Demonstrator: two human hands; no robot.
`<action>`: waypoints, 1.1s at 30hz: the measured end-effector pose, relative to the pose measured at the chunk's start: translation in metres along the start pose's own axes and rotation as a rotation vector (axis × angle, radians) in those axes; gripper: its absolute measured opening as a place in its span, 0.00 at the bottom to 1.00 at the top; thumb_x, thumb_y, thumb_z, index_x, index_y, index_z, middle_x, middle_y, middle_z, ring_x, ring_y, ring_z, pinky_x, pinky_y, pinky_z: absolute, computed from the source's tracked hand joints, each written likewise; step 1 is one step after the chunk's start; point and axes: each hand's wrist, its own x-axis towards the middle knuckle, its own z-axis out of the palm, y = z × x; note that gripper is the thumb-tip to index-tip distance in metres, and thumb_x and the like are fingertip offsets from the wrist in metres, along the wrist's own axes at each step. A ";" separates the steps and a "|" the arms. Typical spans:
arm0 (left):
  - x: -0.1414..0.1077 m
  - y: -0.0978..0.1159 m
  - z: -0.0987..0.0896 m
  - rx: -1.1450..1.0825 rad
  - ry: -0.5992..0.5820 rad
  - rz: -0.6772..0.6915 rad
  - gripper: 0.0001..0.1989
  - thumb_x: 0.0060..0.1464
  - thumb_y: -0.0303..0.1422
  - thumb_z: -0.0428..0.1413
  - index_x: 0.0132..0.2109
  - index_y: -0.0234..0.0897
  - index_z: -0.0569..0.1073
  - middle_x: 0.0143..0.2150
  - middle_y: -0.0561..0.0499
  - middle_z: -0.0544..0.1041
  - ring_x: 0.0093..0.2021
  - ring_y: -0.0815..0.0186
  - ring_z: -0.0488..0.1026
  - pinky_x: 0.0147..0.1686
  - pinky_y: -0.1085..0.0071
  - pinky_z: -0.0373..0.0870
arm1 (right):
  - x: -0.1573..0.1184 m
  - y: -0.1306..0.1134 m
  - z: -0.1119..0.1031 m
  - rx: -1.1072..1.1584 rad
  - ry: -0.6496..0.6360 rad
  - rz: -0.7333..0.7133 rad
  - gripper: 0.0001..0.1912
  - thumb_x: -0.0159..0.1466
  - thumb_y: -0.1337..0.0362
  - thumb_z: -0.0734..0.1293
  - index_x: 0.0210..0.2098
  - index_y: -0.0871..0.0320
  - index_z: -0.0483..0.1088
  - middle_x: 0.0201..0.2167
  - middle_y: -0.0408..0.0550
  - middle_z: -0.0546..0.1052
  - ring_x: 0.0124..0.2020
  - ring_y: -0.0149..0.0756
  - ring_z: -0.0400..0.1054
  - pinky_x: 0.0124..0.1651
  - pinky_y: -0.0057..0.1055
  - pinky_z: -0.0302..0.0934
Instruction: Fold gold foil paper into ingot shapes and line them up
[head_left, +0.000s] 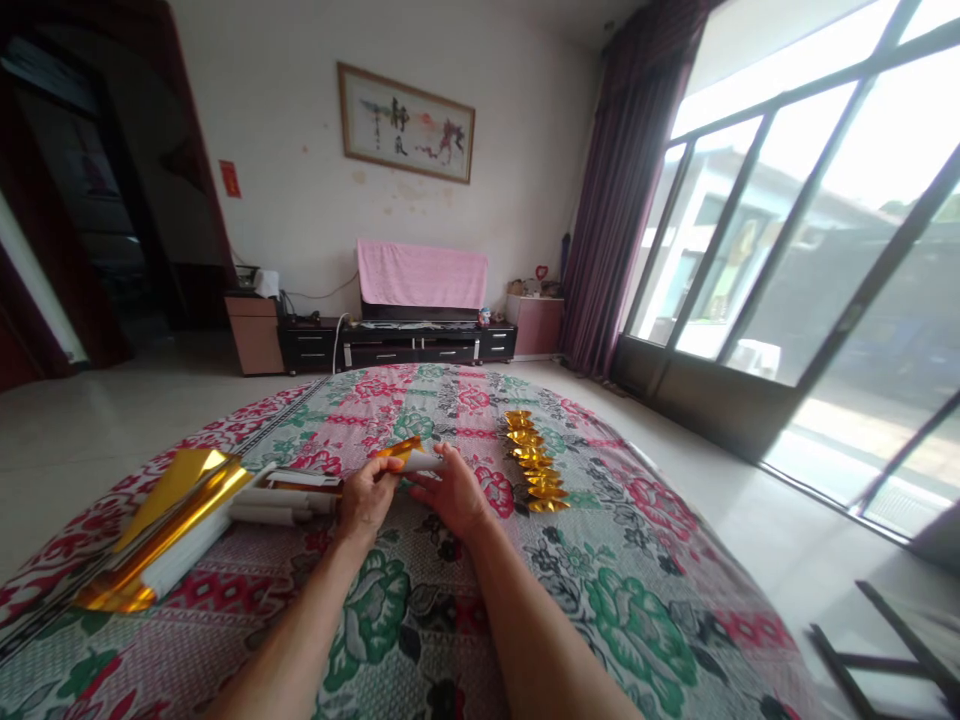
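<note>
Between my two hands is a small sheet of gold foil paper [415,456], partly rolled, with its pale grey back showing. My left hand [369,497] pinches its left end, fingers closed. The right end sits between the thumb and fingers of my right hand [456,496]. To the left on the cloth lie several white paper rolls [270,506] beside a stack of gold foil sheets [174,520], curled at the edges. Right of my hands, a row of folded gold paper pieces [536,460] with pointed ends lies on the cloth.
A flowered cloth [375,610] covers the round table under my forearms. Beyond it, a low black cabinet [412,345] carries a screen under a pink towel [422,273]. Glass doors [780,230] stand at the right, with a dark stool frame [877,660] near the lower right.
</note>
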 end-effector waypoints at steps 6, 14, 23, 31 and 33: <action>-0.002 0.007 0.001 -0.099 -0.044 -0.082 0.15 0.39 0.38 0.57 0.35 0.35 0.75 0.21 0.56 0.72 0.25 0.68 0.68 0.26 0.75 0.63 | -0.008 0.000 -0.001 -0.041 -0.080 -0.018 0.19 0.55 0.54 0.67 0.42 0.57 0.69 0.38 0.46 0.74 0.35 0.36 0.71 0.33 0.29 0.64; -0.007 0.017 -0.004 0.030 -0.126 0.020 0.13 0.40 0.32 0.53 0.35 0.36 0.76 0.21 0.56 0.72 0.24 0.67 0.67 0.24 0.75 0.60 | -0.008 0.007 0.000 -0.277 0.133 -0.212 0.12 0.47 0.63 0.69 0.30 0.62 0.74 0.27 0.46 0.76 0.29 0.31 0.68 0.31 0.26 0.62; -0.010 0.044 -0.001 -0.113 -0.299 0.012 0.17 0.42 0.41 0.57 0.37 0.36 0.76 0.27 0.52 0.76 0.26 0.67 0.69 0.26 0.74 0.63 | -0.002 0.010 -0.006 -0.568 0.228 -0.451 0.10 0.48 0.63 0.66 0.28 0.60 0.74 0.19 0.36 0.70 0.21 0.24 0.57 0.25 0.22 0.53; 0.008 0.042 0.023 -0.306 -0.174 -0.091 0.18 0.35 0.42 0.61 0.30 0.32 0.74 0.24 0.53 0.73 0.25 0.69 0.67 0.25 0.75 0.63 | -0.007 0.007 -0.002 -0.557 0.273 -0.444 0.12 0.48 0.61 0.67 0.32 0.59 0.73 0.22 0.39 0.72 0.24 0.28 0.61 0.28 0.23 0.56; 0.008 0.037 0.025 -0.364 -0.199 -0.106 0.17 0.35 0.42 0.61 0.29 0.32 0.74 0.23 0.53 0.73 0.25 0.69 0.68 0.27 0.75 0.64 | -0.011 0.004 0.000 -0.528 0.278 -0.452 0.15 0.49 0.61 0.67 0.36 0.59 0.73 0.27 0.41 0.74 0.27 0.30 0.64 0.31 0.24 0.59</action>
